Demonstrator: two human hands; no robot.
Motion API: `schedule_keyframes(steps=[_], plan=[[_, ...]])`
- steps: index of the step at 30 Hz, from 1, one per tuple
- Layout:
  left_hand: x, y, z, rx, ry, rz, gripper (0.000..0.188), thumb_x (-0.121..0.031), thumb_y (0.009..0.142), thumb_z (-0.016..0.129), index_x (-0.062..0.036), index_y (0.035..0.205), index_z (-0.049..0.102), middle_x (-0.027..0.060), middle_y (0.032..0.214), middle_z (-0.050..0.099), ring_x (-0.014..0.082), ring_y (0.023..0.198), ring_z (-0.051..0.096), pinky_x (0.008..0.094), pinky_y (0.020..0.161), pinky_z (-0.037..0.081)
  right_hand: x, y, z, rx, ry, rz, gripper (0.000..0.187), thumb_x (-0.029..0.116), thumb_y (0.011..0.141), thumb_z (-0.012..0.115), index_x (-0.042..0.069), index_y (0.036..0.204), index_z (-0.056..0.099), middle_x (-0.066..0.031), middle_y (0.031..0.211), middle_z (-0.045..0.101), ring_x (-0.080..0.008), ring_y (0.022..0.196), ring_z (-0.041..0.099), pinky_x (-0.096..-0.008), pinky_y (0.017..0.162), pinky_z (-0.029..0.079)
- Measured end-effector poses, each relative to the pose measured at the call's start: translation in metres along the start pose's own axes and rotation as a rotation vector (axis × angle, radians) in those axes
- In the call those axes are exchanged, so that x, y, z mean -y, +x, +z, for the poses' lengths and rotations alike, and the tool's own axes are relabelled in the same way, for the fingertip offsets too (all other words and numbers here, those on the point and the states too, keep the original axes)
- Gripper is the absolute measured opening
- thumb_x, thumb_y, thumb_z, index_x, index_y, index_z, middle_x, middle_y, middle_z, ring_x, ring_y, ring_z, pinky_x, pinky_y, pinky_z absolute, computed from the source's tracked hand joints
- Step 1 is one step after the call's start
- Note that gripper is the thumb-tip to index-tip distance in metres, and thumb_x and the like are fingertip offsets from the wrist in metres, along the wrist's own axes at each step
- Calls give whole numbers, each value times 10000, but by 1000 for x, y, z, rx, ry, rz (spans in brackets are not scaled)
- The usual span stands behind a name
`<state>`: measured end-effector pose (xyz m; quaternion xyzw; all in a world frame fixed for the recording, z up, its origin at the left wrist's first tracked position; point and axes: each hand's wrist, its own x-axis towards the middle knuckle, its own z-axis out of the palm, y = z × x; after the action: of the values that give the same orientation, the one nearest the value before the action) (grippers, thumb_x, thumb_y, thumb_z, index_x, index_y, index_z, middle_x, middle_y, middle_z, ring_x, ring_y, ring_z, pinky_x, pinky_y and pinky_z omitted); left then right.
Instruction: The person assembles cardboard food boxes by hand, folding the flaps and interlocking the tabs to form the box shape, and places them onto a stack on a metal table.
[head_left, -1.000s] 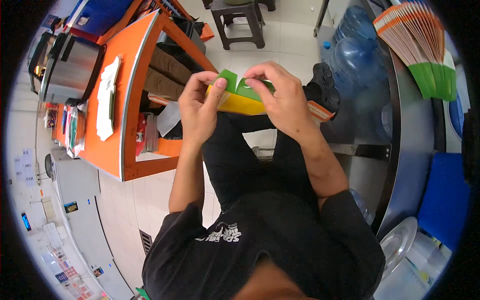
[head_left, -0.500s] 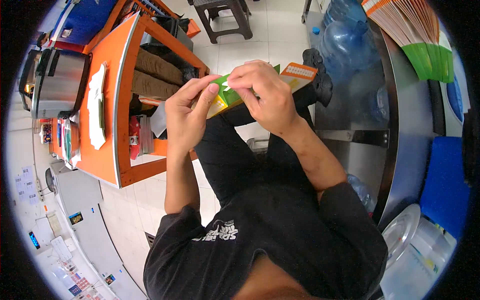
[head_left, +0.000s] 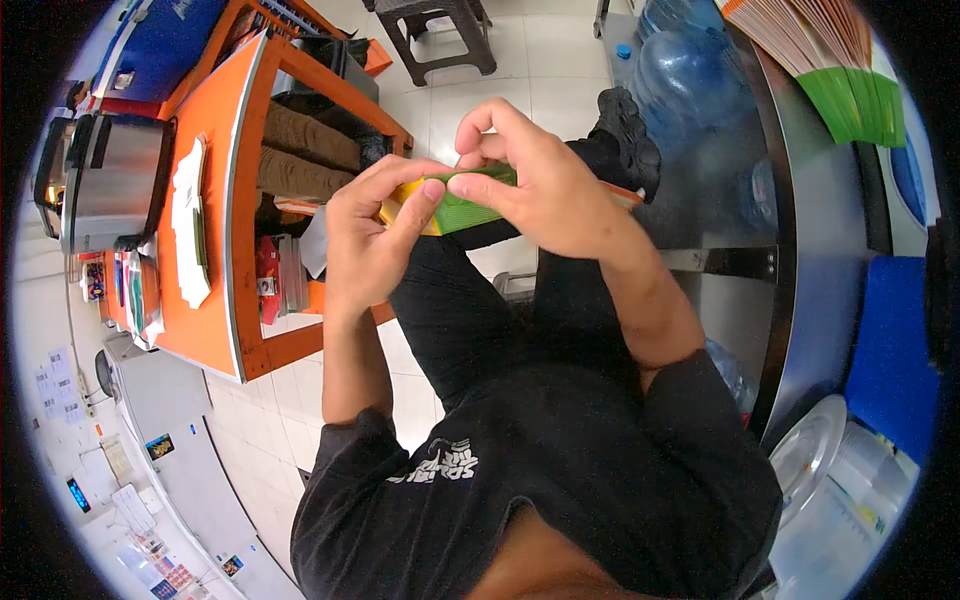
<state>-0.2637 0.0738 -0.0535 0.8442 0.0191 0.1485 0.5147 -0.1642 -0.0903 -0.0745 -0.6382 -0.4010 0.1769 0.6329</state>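
Above my knees, both hands hold a green and yellow cardboard carton, its orange end showing beyond the right wrist. My left hand pinches the yellow end, thumb on the near face and fingers over the top edge. Close beside it, the thumb of my right hand presses on the green part near the upper edge, and its index finger curls above. The two thumb tips almost meet. My palm and fingers hide much of the carton.
At the left stands an orange table with a metal cooker and a stack of white paper pieces. On the right, a metal counter bears fanned flat cartons. Large blue water bottles stand beyond; a dark stool is ahead.
The carton's opened green end now looks pressed flat, with its ridged face turned toward me. My right hand has turned and its fingers have lifted, while the left has barely shifted.
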Motion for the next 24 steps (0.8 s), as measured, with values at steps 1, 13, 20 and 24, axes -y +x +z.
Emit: schedule_keyframes(steps=[1,13,20,24], plan=[[-1,3,-3,52,17,12,169,-104,876,630,5,1001,659,51,827,622,94,749,549,213,666,423,-1,3,-6,105,104,90,249,62,886,622,44,1056,441,-90,1008,629,-159,986,599,-277,814,465],[16,13,5,-107,-819,-316,340,-82,903,610,38,1196,484,113,1082,635,137,965,628,271,852,494,-29,-12,32,-344,-461,-490,479,247,642,831,88,956,506,-118,1159,525,-329,1070,531,-403,905,461],[26,16,28,-425,-632,-99,139,-64,866,673,16,951,597,78,899,681,108,806,650,233,717,526,-35,-2,30,-572,289,-237,173,78,818,707,8,954,626,-153,996,666,-243,833,671,-305,751,531],[35,11,38,-435,-496,120,76,22,824,700,49,864,641,99,904,683,89,782,617,212,710,496,-31,0,23,-460,156,-248,130,35,864,659,-20,972,610,-152,1114,631,-167,963,626,-276,848,497]])
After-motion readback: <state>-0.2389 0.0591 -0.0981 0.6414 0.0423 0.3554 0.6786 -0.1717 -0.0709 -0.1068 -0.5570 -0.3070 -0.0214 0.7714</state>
